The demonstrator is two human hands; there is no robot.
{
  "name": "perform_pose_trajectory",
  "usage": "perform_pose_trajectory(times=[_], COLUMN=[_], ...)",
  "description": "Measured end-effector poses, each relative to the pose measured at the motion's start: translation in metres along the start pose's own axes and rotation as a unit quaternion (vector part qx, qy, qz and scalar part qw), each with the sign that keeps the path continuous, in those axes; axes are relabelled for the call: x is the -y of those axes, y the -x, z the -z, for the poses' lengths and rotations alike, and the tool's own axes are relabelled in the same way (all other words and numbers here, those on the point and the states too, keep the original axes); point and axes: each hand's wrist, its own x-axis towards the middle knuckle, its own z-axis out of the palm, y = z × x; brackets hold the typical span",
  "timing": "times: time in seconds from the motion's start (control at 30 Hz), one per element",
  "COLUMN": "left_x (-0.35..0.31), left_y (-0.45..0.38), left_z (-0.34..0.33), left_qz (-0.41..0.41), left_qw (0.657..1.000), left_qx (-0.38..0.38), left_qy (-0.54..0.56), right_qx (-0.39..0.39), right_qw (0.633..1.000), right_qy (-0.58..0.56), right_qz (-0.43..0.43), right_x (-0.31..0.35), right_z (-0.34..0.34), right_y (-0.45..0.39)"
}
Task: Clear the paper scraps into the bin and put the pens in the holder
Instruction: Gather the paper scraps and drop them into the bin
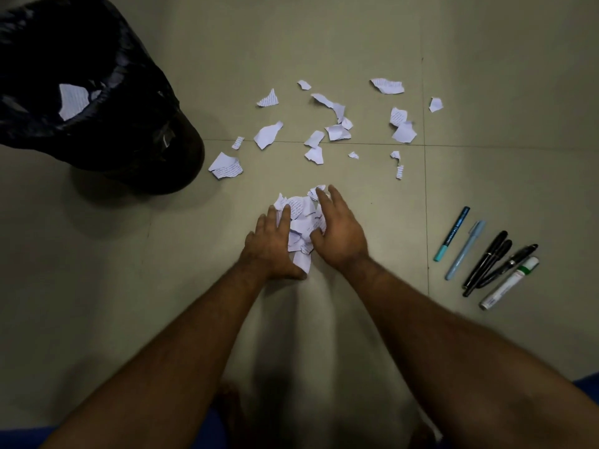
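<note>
Both arms reach forward, and the left hand [270,246] and right hand [338,231], fingers relaxed, cup a pile of paper scraps [301,218] on the floor, right of the bin [97,102], left of 6 pens [486,257].

A pale grey-beige tiled floor [324,37] fills the view, its thin dark grout lines [356,143] crossing to the right of centre. Dark blue fabric [583,388] shows at the bottom right corner, and more of it at the bottom left.
</note>
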Motion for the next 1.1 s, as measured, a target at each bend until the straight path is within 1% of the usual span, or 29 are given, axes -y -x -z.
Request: perform_pose_trajectory(times=[0.07,0.13,0.2,0.27,0.3,0.33,0.4,0.47,0.53,0.57,0.6,0.67,0.7,0.77,0.83,0.87,0.93,1.0,1.1], left_x=[0.0,-0.001,-0.003,-0.012,-0.019,-0.026,-0.034,-0.035,-0.031,-0.03,-0.028,-0.025,-0.026,-0.028,-0.028,-0.028,-0.024,-0.019,-0.014], left_y=[-0.003,-0.011,-0.021,-0.023,-0.02,-0.015,-0.005,0.005,0.011,0.012,0.011,0.01,0.011,0.013,0.013,0.012,0.008,0.0,-0.013], left_z=[0.002,0.003,-0.001,-0.006,-0.004,-0.004,-0.004,-0.007,-0.009,-0.008,-0.006,-0.003,0.0,0.006,0.015,0.021,0.035,0.051,0.086], left_qz=[0.009,0.006,0.013,0.026,0.025,0.027,0.039,0.032,0.035,0.042,0.053,0.07,0.076,0.097,0.138,0.167,0.206,0.21,0.198], left_qw=[0.998,0.996,0.993,0.993,0.994,0.996,0.999,0.996,0.99,0.989,0.99,0.99,0.988,0.977,0.961,0.948,0.918,0.901,0.879], left_qx=[0.028,0.028,0.045,0.068,0.068,0.058,-0.006,-0.085,-0.132,-0.135,-0.124,-0.109,-0.114,-0.133,-0.135,-0.132,-0.143,-0.168,-0.19], left_qy=[-0.052,-0.079,-0.105,-0.095,-0.087,-0.067,0.009,0.012,0.02,0.029,0.033,0.053,0.077,0.135,0.197,0.236,0.308,0.342,0.391], right_qx=[0.085,0.163,0.189,0.207,0.204,0.194,0.161,0.124,0.081,0.067,0.069,0.082,0.094,0.089,0.049,0.028,-0.011,-0.038,-0.081], right_qw=[0.99,0.967,0.955,0.95,0.951,0.955,0.966,0.971,0.977,0.979,0.98,0.979,0.982,0.993,0.998,0.995,0.974,0.947,0.928], right_qy=[0.101,0.183,0.216,0.219,0.217,0.21,0.191,0.184,0.17,0.165,0.168,0.173,0.155,0.076,0.004,-0.035,-0.128,-0.196,-0.255], right_qz=[0.041,0.065,0.08,0.079,0.077,0.075,0.072,0.084,0.096,0.095,0.085,0.072,0.061,0.022,-0.037,-0.084,-0.188,-0.252,-0.259], right_x=[-0.006,-0.008,-0.006,-0.001,0.001,0.003,0.008,0.008,0.007,0.005,0.004,0.003,0.004,0.014,0.021,0.023,0.03,0.045,0.075], right_z=[0.003,0.0,-0.003,-0.004,-0.004,-0.005,-0.006,-0.01,-0.015,-0.017,-0.018,-0.019,-0.018,-0.012,-0.009,-0.008,-0.006,-0.001,0.017], right_y=[-0.012,-0.021,-0.023,-0.022,-0.02,-0.017,-0.012,-0.004,0.003,0.005,0.006,0.008,0.008,0.01,0.012,0.011,0.005,-0.005,-0.027])
